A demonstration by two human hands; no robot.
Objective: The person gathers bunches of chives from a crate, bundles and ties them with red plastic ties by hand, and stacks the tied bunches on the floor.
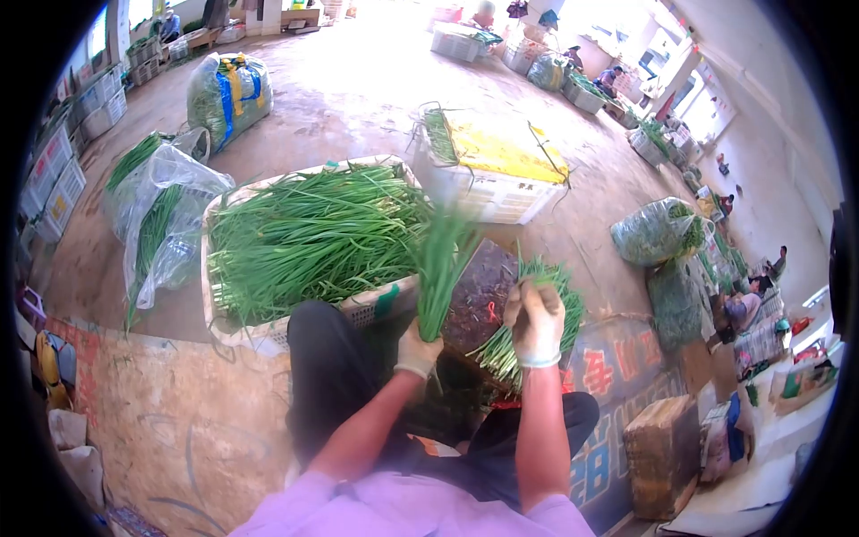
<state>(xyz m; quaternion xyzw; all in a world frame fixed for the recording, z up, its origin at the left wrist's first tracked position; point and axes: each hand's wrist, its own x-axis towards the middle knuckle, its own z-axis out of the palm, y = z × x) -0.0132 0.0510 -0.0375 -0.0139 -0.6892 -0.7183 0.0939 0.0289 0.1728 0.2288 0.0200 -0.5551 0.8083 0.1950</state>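
Note:
My left hand (418, 350), in a pale glove, is closed round the lower end of an upright bunch of green chives (438, 282). The tops of this bunch are blurred. My right hand (538, 320), gloved too, is pinched closed in front of a second bunch of chives (501, 354), which lies on a dark, wet-looking surface (483, 291) between my knees. Whatever its fingertips may hold is hidden. To the left of my hands stands a white plastic crate (273, 336), heaped with long chives (313, 237).
Beyond my hands is a white crate (501, 199) with a yellow cover. Bagged greens (159, 219) lie on the left, and a stuffed bag (228, 100) stands behind. Cardboard (192, 412) covers the floor near me. A brown box (660, 456) sits at right; people (743, 309) sit beyond.

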